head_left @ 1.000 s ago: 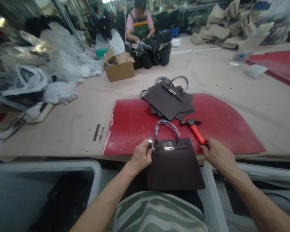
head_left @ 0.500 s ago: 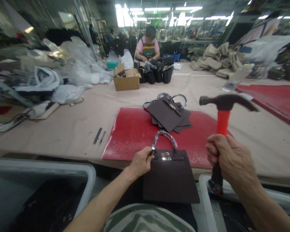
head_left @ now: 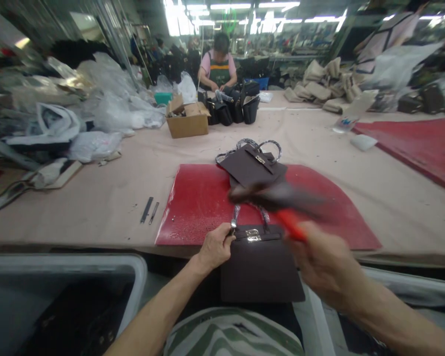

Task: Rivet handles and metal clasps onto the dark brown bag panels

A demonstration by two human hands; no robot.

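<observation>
Lowered: one hammer (head_left: 278,198), one bag (head_left: 261,267).

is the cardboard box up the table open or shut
Open. The cardboard box has its top flaps folded up and outward, and the inside shows between them. What it holds is too small to tell.

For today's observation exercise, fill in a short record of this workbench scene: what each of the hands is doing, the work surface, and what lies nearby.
left hand: holds a small metal piece at the top left corner of the dark brown bag
right hand: grips the orange-handled hammer, blurred by motion above the bag's clasp
surface: red mat on a beige table
behind the bag: stack of dark brown bag panels
further off: cardboard box; a co-worker at the far end
</observation>
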